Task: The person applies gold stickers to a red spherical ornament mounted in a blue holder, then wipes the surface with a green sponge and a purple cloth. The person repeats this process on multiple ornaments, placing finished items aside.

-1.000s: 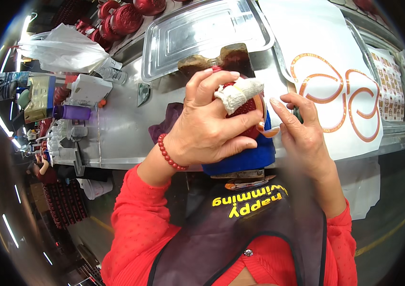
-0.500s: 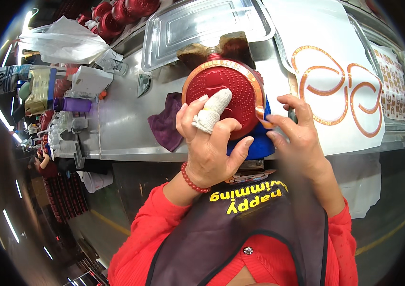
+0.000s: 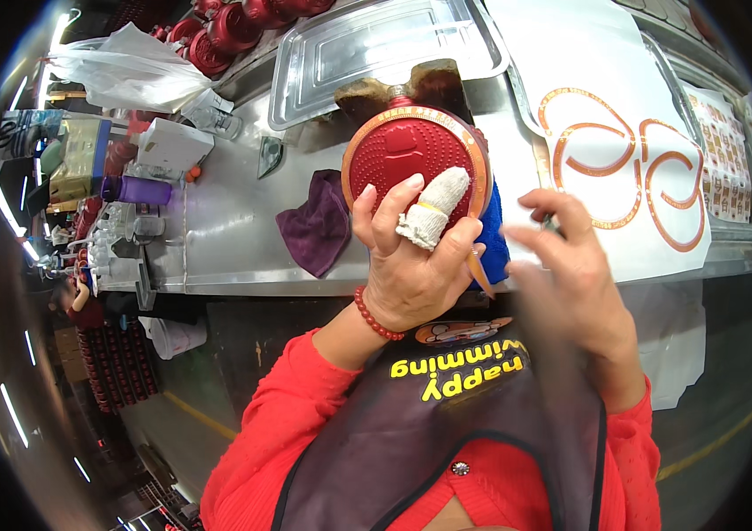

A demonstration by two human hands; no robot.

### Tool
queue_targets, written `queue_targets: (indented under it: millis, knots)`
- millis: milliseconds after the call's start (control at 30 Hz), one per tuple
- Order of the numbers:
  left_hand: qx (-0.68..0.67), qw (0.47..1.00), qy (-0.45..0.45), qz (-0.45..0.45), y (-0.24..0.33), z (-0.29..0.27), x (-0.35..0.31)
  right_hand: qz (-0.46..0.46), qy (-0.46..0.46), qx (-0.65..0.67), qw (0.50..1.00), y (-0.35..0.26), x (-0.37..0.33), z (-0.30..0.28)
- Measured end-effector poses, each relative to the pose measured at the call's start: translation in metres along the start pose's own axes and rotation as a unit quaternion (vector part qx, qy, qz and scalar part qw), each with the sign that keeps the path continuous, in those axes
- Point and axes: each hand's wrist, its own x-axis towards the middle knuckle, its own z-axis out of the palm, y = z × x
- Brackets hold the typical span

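Looking down past a dark apron [image 3: 429,416], we see a round, deep-red piece with a raised-dot face [image 3: 385,168] over a metal worktop [image 3: 226,221], its far edge beside a dark brown, notched support [image 3: 438,84]. An orange patterned strip [image 3: 480,273] runs around the piece's rim, and its loose end hangs off on the right-hand side of the near edge.

Our left hand [image 3: 416,274] lies on the near part of the face, its grip spread and relaxed, with the thumb side at the rim near that loose end. A white knitted finger cover with a yellow band [image 3: 436,205] sits on one of its fingers, and red beads [image 3: 372,319] circle the wrist.

Our right hand [image 3: 575,257] is just beside the piece, fingers partly bent. A blur crosses it, and we cannot tell whether its grip closes on the small dark thing [image 3: 551,223] at the fingers.

We find a bright blue cloth [image 3: 497,243] under the piece's right side, a dark purple cloth [image 3: 316,226] to its left, a shiny rectangular tray [image 3: 301,80] beyond, and orange curved strips [image 3: 600,226] on a white sheet [image 3: 579,53] to the right.
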Motion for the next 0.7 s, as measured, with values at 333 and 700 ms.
queue_targets:
  millis: [333,700]
  knots:
    - [-0.012,0.997,0.057,-0.052,0.009,0.001,-0.003,0.145,0.058,0.167,0.973,0.054,0.026,0.053]
    - [-0.038,0.994,0.051,-0.084,0.008,0.004,-0.007,0.16,0.024,0.238,0.958,0.058,0.026,0.053]
